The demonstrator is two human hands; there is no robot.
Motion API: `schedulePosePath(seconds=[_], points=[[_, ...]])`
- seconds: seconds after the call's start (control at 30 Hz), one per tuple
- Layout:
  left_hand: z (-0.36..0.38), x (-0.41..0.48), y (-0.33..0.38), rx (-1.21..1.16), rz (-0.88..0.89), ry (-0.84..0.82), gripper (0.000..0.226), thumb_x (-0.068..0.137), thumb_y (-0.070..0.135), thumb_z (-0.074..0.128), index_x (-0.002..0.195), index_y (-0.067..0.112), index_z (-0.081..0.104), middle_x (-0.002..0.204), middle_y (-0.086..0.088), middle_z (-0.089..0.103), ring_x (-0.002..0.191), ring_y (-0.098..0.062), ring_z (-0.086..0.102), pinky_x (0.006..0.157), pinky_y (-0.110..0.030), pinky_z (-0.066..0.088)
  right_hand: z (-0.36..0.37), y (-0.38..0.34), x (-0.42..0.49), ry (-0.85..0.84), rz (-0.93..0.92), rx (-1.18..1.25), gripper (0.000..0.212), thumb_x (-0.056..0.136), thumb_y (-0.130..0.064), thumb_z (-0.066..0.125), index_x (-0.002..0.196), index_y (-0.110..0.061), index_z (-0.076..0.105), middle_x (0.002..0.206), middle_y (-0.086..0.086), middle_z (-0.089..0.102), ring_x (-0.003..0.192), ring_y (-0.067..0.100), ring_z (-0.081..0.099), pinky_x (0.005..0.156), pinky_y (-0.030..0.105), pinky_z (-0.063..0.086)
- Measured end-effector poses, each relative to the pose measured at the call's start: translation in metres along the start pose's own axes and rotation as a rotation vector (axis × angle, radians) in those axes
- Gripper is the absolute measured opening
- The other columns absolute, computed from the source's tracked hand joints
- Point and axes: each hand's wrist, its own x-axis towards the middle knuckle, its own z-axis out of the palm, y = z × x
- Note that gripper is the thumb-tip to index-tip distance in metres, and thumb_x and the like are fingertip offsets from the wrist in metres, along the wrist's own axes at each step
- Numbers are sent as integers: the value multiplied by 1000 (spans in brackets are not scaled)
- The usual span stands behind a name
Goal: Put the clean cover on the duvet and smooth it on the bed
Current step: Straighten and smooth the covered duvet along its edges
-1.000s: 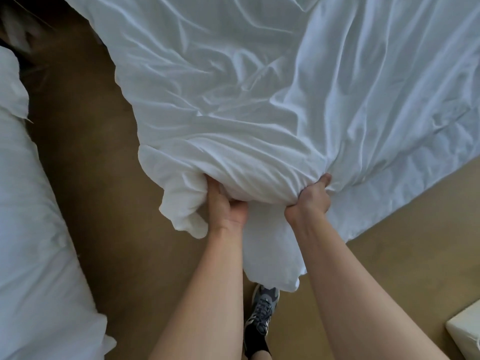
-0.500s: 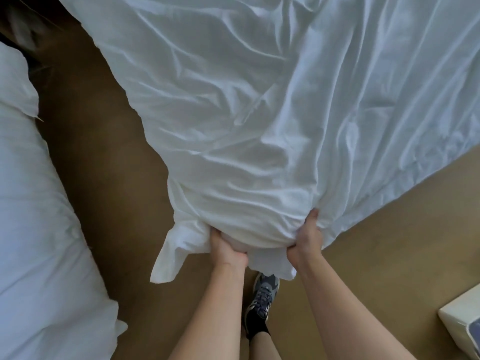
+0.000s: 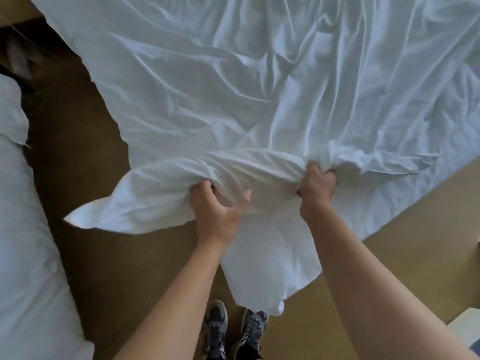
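Huge white duvet cover (image 3: 259, 87) first: creased all over, spread across the far and right side of the view, near edge pulled up into a thick bunched ridge right at the hands. Can't tell what's under it, no mattress showing. Brown carpeted floor (image 3: 85, 255) below and to the left of it, lighter tan over on the near right. More white bedding (image 3: 28, 255) piled down the left edge, well apart from the cover, strip of floor between. Something dark and blurry (image 3: 18, 55) at the far left, no idea what.

Then the hands, apart from each other, both clamped on that bunched ridge. Nearer one, the left hand (image 3: 215, 211): fingers dug into the fabric, thumb stuck out to the right. Other one, the right hand (image 3: 315, 185): a bit farther and to the right, closed in a tight fist around a wad of the same edge. Ridge of cloth stretched between the two. Pointed corner of the cover poking out left of the left hand, over the floor. Loose flap hanging down between the forearms, bottom tip ending near the sneakers (image 3: 214, 328).

Sneakers grey-blue, side by side on the floor at the near edge. Corner of some white boxy thing (image 3: 465, 331) at the near right, mostly cut off.
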Motion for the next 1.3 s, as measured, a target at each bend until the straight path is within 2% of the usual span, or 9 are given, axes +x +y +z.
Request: schedulePosePath(seconds=[0.2,0.3,0.37,0.43,0.53,0.8,1.0,1.2,1.3], points=[[48,53,12,763,271,-367,128,66,67,79,153,53,-14,159,-12,-32,149,-40,-21,111,-76,17,42,-65,28,-258,-17,59,12,93,-30,60,98,-19,58,101,8,65,94,31,68,77,63,58],[90,97,16,913,234,-374,107,75,70,69,153,56,-3,164,-8,-20,149,-43,-17,103,-84,6,39,-66,65,-340,50,91,20,95,-40,63,97,-21,66,101,7,68,89,24,67,75,48,61],[117,128,22,1004,232,-350,85,84,63,63,154,51,17,162,-7,8,149,-43,3,103,-84,5,18,-47,99,-36,127,63,37,89,-56,65,99,-21,63,104,7,65,88,23,62,74,35,54],[142,157,28,1059,319,-253,52,91,38,63,141,40,47,141,-3,42,136,-37,32,102,-85,12,-10,-34,129,284,284,25,70,78,-71,68,120,-17,54,122,11,57,105,30,58,89,37,48],[171,198,40,1082,259,-268,37,97,14,48,130,26,59,125,-3,58,119,-32,48,107,-78,18,-41,-33,181,197,420,321,109,64,-76,76,150,-31,26,132,-1,47,109,27,61,90,49,56],[194,298,98,817,-79,245,31,84,25,66,111,16,53,126,-22,48,115,-43,46,91,-56,40,22,-192,334,-422,-153,230,77,81,-34,77,147,-44,40,108,-8,66,96,19,58,75,35,46],[257,222,139,600,626,31,18,79,22,55,89,10,63,85,-16,60,79,-38,58,72,-44,40,94,-182,366,-774,-177,-351,87,77,-47,82,152,-32,42,151,-7,45,133,9,47,113,30,38],[343,233,153,1159,493,-360,108,76,58,74,158,39,7,165,-13,2,151,-38,9,112,-56,21,86,-172,372,-739,-82,-183,70,84,-42,78,146,-24,52,139,-7,57,120,5,56,102,26,45],[350,275,149,1241,496,-320,92,80,56,73,155,42,21,150,-14,30,135,-36,34,105,-51,29,54,-150,377,-107,-87,-78,46,85,-48,72,117,-16,67,106,-1,71,99,16,66,97,37,52]])
